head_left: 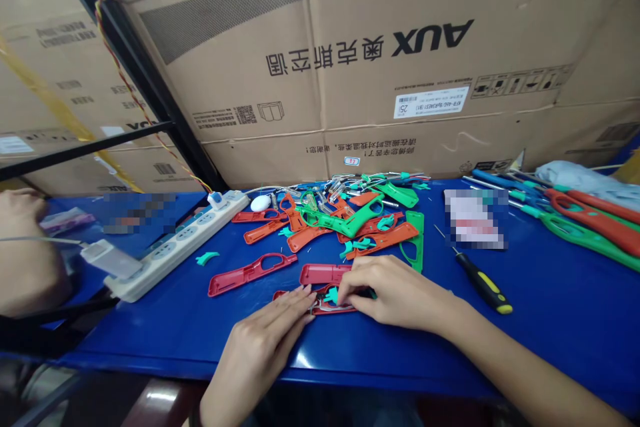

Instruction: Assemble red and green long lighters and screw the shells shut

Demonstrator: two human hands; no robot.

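A red lighter housing half [345, 309] lies open side up near the table's front edge, with thin pale wire or tubing inside. At its left end, my left hand [260, 340] is closed on it, fingers stretched along the far side and thumb on the near side. Over its middle, my right hand [395, 290] pinches at a teal trigger [331, 295]; the fingertips partly hide the contact. Just behind lies another red housing half [323, 273], partly covered by my right hand. A longer red housing half [253, 273] rests farther left.
Behind my hands is a pile of green and orange housing halves [345, 220] with small parts. A screwdriver [483, 283] and long lighters [590, 220] lie right. A power strip [175, 247] runs along the left. Another person's arm [30, 253] is far left. Cardboard [350, 113] stands behind.
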